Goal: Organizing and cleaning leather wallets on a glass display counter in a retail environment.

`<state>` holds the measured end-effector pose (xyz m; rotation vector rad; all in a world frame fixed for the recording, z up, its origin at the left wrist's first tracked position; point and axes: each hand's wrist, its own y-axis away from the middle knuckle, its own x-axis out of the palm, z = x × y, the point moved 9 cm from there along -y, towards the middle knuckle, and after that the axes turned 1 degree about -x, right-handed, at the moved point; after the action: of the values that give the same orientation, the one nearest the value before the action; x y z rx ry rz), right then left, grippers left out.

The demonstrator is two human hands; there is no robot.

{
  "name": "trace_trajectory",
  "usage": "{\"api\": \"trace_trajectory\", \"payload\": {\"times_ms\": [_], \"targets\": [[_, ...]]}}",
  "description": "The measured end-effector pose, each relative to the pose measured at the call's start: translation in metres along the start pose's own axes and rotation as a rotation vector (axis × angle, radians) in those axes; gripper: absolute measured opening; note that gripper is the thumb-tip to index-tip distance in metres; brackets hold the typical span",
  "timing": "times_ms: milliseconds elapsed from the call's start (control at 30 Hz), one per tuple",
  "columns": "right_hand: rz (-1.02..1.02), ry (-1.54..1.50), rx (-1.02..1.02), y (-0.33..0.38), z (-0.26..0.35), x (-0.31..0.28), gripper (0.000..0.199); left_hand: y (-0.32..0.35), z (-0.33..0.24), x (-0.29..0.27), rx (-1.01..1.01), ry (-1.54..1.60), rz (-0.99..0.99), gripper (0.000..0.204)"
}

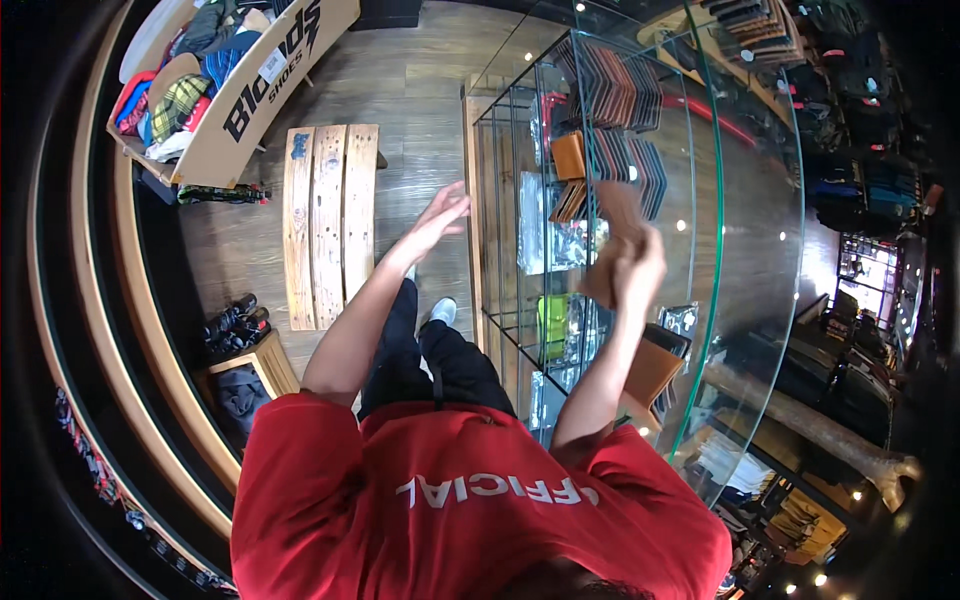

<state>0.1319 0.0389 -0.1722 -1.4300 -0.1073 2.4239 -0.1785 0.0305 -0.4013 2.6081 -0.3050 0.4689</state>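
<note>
Well — left hand (436, 221), fingers apart — right hand (640, 267), clamped on blurred brown item (619, 208).

The bench (329, 230) stands on the floor (430, 80), left of the glass case (719, 180). The left hand (436, 226) is up between them. The right hand (641, 268) is at the case with a held thing (619, 212) in it; I can't tell if it is inside the glass. Flat things (615, 85) sit in rows in the case. To the far left is a box (213, 152) with clothes (182, 103) in it. A crate (272, 360) stands nearer, also left.
</note>
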Motion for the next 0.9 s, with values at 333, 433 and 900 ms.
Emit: {"api": "trace_trajectory", "payload": {"times_ms": [333,433,900], "targets": [[0.332,-0.838,-0.59,0.086,0.235,0.073,0.026,0.155,-0.125,0.015,0.21,0.619,0.253,0.112],[0.392,-0.842,-0.538,0.092,0.245,0.086,0.038,0.166,-0.114,-0.015,0.221,0.398,0.03,0.091],[0.782,-0.701,-0.424,0.123,0.226,0.146,0.023,0.176,-0.107,-0.077,0.296,0.312,-0.62,0.038]]}}
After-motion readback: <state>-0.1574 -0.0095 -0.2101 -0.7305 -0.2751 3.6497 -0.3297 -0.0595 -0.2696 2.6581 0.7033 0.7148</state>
